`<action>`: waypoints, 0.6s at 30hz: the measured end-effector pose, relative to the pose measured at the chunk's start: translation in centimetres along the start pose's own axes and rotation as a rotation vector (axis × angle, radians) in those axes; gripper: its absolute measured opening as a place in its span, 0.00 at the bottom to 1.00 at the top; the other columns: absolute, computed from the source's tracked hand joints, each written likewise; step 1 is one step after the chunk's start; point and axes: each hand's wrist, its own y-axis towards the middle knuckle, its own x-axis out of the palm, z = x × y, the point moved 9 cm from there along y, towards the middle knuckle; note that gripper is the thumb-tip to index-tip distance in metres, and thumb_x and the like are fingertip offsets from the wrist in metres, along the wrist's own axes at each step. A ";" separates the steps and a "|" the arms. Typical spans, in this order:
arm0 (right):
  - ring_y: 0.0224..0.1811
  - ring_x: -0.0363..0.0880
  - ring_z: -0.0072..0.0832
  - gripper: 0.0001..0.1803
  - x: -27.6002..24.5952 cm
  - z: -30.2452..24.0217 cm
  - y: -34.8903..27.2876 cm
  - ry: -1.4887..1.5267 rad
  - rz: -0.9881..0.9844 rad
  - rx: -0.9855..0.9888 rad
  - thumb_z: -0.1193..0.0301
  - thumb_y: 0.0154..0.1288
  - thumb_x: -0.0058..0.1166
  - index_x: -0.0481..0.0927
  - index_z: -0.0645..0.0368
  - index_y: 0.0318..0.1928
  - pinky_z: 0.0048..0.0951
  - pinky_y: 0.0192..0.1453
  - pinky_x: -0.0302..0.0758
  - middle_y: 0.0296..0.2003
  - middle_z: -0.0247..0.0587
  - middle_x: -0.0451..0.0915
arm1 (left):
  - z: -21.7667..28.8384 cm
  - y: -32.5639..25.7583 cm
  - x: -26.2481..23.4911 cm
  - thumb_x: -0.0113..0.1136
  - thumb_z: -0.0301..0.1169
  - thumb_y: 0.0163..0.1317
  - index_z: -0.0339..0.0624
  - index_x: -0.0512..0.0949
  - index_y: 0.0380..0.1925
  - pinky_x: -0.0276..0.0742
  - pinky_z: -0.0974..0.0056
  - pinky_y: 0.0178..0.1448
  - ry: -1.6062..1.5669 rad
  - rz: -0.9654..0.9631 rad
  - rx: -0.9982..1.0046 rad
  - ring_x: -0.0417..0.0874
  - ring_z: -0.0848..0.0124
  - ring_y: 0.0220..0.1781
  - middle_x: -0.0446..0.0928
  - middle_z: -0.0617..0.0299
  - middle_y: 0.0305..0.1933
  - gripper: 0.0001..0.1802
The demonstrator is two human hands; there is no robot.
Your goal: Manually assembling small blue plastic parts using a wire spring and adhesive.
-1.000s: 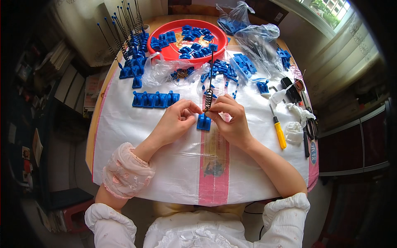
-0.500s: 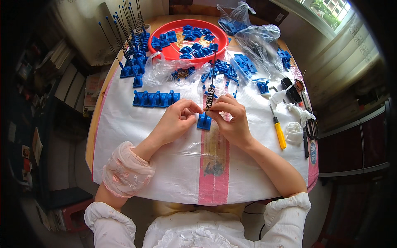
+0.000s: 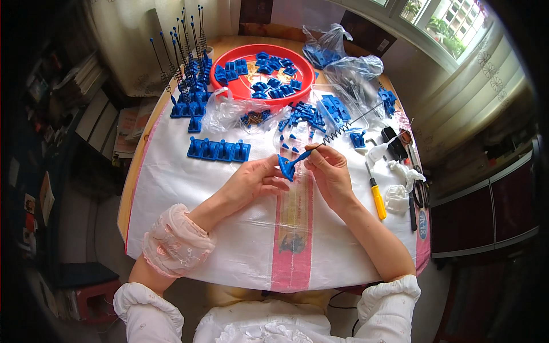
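Tilted over the middle of the table is a blue plastic base (image 3: pixel 285 169) with a blue stem. From the stem a coiled black spring wire (image 3: pixel 336 136) slants up to the far right. My left hand (image 3: pixel 246 186) grips the base's left edge between thumb and index finger, its other fingers loosely bent. With a pinch, my right hand (image 3: pixel 331 174) holds the assembly where the wire meets the stem. Small blue pegs (image 3: pixel 293 150) lie on the cloth just beyond my hands. To the left stands a row of similar blue bases (image 3: pixel 218 151), without wires.
Finished-looking bases with upright wires (image 3: pixel 191 94) crowd the far left. A red tray (image 3: pixel 309 77) of blue parts stands at the back, beside plastic bags (image 3: pixel 357 68). Right of my hand lie a yellow-handled screwdriver (image 3: pixel 378 201), crumpled white tissue (image 3: pixel 397 198) and scissors (image 3: pixel 422 193).
The base has come up off the cloth and tipped over, its wire swinging from upright to slanting right. My left hand has taken hold of the base's edge. The head view has shifted.
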 end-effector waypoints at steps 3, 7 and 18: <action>0.41 0.79 0.23 0.07 -0.1 0.3 0.1 0.017 -0.010 0.016 0.76 0.73 0.65 0.90 0.56 0.48 0.28 0.52 0.77 0.52 0.41 0.86 | 0.5 -0.3 0.6 0.56 0.46 0.80 0.40 0.74 0.69 0.82 0.65 0.62 -0.001 -0.055 0.000 0.86 0.71 0.55 0.84 0.57 0.57 0.27; 0.40 0.79 0.23 0.07 -0.4 0.2 0.0 -0.038 0.016 0.019 0.76 0.73 0.65 0.90 0.58 0.48 0.28 0.52 0.76 0.52 0.40 0.86 | 1.7 -0.5 0.4 0.63 0.38 0.77 0.43 0.75 0.68 0.82 0.65 0.61 0.136 0.015 0.089 0.85 0.74 0.55 0.84 0.61 0.58 0.24; 0.40 0.77 0.15 0.11 0.5 -1.0 -0.5 -0.229 0.077 -0.024 0.75 0.72 0.66 0.89 0.64 0.52 0.22 0.49 0.73 0.44 0.32 0.88 | 4.5 -1.3 -0.2 0.71 0.23 0.67 0.40 0.76 0.66 0.86 0.66 0.62 0.538 0.231 0.363 0.88 0.72 0.54 0.83 0.57 0.60 0.27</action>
